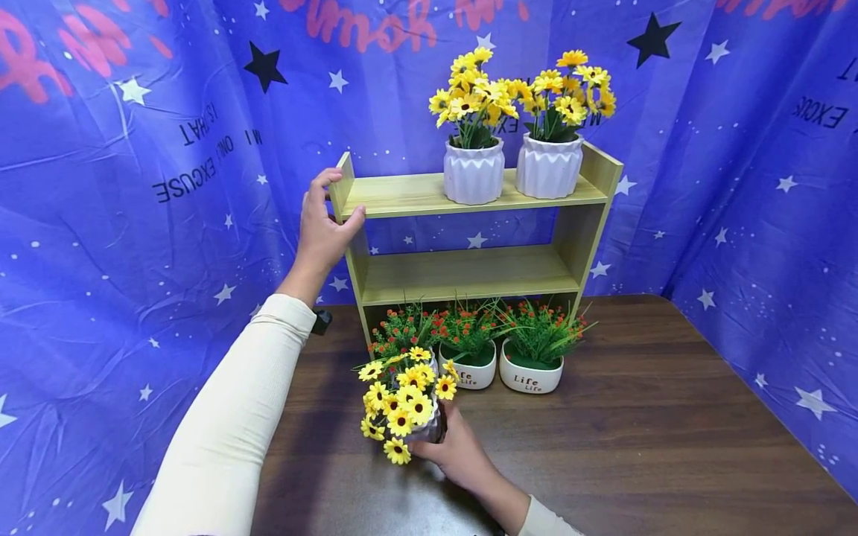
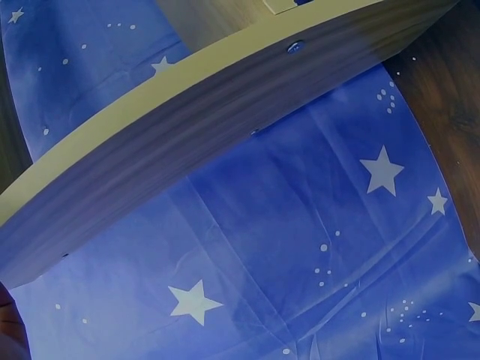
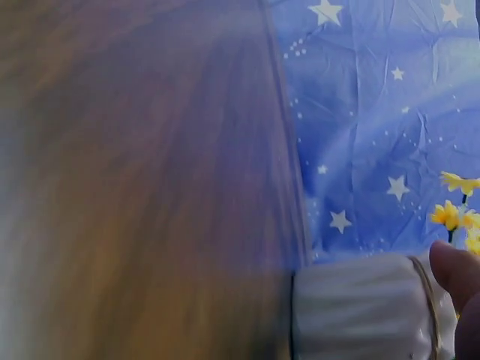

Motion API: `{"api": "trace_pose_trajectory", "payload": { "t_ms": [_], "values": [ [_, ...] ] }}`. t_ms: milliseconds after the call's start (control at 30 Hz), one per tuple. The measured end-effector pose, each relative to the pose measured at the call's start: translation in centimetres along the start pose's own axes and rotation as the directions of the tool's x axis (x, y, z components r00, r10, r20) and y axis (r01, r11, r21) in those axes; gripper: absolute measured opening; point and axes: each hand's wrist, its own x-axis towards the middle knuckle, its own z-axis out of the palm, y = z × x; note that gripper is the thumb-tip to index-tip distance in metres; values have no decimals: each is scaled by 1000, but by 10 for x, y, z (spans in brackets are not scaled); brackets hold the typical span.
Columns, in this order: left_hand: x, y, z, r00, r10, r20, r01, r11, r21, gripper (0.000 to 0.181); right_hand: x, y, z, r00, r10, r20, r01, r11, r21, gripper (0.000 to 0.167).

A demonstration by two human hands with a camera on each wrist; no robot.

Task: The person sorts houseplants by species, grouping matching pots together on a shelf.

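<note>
Head: L hand (image 1: 325,234) up, arm outstretched, gripping top L end of shelf (image 1: 469,272); R hand (image 1: 462,450) low, holding yellow-flwr pot (image 1: 427,429), tilted, in front of leftmost red plant (image 1: 395,335). L wrist: shelf's side, sliver of hand. R wrist: thumb (image 3: 454,271) on pot

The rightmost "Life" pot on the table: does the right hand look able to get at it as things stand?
Probably not yet: the right hand is holding a yellow-flowered pot. Otherwise the way looks free, since nothing stands in front of the rightmost "Life" pot.
</note>
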Motion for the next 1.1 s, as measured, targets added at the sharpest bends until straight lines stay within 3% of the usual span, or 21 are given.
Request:
{"api": "trace_pose_trajectory", "payload": {
  "t_ms": [300, 533, 833, 1100],
  "values": [
    [-2, -2, -1, 1000, 24, -3, -24, 1000, -2, 56, 10, -2, 24, 996, -69, -48, 68, 998, -16, 90],
    [0, -4, 0, 999, 48, -5, -48, 999, -6, 55, 14, -2, 28, 991, -108, -81, 102, 992, -80, 82],
    [0, -3, 0, 998, 67, -13, -67, 998, -21, 54, 9, -7, 17, 985, -7, -173, 5, 1000, -15, 81],
    [1, -4, -1, 998, 67, -12, -68, 998, -10, 54, 5, -36, -8, 960, -95, -264, 80, 995, -67, 83]
  ]
}}
